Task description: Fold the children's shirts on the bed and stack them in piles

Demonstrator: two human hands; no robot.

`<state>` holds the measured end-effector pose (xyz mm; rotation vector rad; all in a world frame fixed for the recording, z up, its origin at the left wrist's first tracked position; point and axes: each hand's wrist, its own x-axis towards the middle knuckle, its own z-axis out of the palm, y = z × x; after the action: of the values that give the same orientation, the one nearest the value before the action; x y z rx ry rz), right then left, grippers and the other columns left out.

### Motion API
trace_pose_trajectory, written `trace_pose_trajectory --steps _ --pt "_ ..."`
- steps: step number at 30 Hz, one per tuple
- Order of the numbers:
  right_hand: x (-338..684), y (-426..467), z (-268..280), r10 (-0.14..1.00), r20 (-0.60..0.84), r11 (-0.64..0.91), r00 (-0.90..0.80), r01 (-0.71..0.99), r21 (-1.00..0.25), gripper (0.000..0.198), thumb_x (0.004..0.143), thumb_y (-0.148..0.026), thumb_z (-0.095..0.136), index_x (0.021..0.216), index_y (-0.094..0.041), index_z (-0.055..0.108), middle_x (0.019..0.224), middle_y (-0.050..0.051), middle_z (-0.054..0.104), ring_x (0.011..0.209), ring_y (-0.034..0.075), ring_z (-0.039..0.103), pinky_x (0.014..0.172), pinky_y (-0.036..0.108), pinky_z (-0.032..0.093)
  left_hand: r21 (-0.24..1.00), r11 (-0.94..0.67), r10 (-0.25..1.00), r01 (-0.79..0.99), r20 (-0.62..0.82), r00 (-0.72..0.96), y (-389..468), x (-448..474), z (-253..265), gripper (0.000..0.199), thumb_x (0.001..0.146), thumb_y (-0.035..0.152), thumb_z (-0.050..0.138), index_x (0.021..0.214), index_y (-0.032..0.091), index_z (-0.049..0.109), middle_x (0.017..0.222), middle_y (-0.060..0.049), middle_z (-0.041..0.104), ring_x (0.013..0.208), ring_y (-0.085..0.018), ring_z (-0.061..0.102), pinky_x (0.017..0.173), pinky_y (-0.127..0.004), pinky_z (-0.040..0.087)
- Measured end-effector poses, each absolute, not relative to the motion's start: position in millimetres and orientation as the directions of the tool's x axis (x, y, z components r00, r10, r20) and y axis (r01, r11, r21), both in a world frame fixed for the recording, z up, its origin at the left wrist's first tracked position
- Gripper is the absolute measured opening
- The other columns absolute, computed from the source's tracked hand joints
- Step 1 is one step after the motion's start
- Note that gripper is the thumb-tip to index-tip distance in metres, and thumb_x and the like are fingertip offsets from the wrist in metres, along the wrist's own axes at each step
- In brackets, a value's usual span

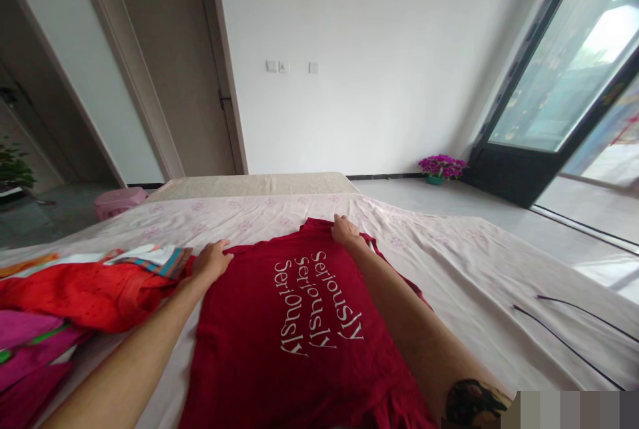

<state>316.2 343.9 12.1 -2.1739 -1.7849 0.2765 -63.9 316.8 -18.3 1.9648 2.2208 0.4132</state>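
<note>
Beneath and around the fingers of both hands: pale floral cloth (439, 269), the largest item, thin woven, creased. Broad open run to the right of the right-hand fingers; a shorter strip ahead of them, up to a beige cover (259, 185). Dark red shirt (239, 336), soft knit, lies flat below the fingers, rumpled at its near end. Left hand (212, 261) at its upper left edge, thumb and forefinger apart at the tips; right hand (345, 229) at its upper right edge, fingers curled. Cannot tell whether either pinches the fabric. Left of the left-hand fingers, little room: bright red garment (114, 292), bunched; magenta fabric (30, 342), nearer the body; striped fabric (170, 261), just beside the hand. Well right of the right-hand fingers: two thin dark cords (569, 345). Between the hands: white lettering (319, 302), curly, "seriously" three times.
</note>
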Motion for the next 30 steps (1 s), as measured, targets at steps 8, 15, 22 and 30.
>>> trace_pose_trajectory --steps 8,15,22,30 --pt "326 322 27 0.977 0.119 -0.06 0.177 0.763 -0.643 0.027 0.085 -0.025 0.052 0.104 -0.018 0.07 0.086 0.005 0.07 0.086 0.02 0.064 0.076 0.029 0.049 0.219 0.063 0.991 0.974 0.099 -0.086 294 -65 9 0.038 0.074 0.038 0.066 0.108 0.022 0.071 0.108 -0.012 0.07 0.104 -0.033 0.063 0.086 -0.04 0.046" --pt "282 261 79 0.896 0.287 0.347 -0.34 0.133 -0.928 0.033 0.074 -0.035 0.069 0.1 -0.016 0.07 0.084 0.004 0.071 0.073 0.016 0.063 0.07 0.028 0.051 0.541 -0.534 0.839 0.65 0.433 0.329 272 64 61 0.069 0.067 0.045 0.075 0.129 0.022 0.058 0.125 -0.012 0.064 0.118 -0.029 0.056 0.1 -0.039 0.042" --pt "373 139 47 0.988 0.13 0.05 0.08 0.633 -0.772 0.082 0.068 -0.048 0.076 0.14 -0.021 0.048 0.137 0.015 0.053 0.116 0.028 0.056 0.09 0.039 0.048 0.821 -0.248 0.964 0.514 0.262 0.047 280 76 77 0.028 0.074 0.038 0.062 0.091 0.02 0.074 0.087 -0.008 0.075 0.09 -0.028 0.068 0.079 -0.034 0.049" --pt "392 97 32 0.98 -0.141 -0.19 0.141 0.455 -0.87 0.028 0.08 -0.044 0.053 0.073 -0.018 0.06 0.062 0.001 0.061 0.057 0.014 0.056 0.051 0.024 0.04 0.973 -0.148 0.986 -0.176 0.132 -0.099 277 34 168 0.03 0.056 0.026 0.072 0.083 0.014 0.068 0.061 0.001 0.066 0.053 -0.013 0.058 0.054 -0.024 0.046"
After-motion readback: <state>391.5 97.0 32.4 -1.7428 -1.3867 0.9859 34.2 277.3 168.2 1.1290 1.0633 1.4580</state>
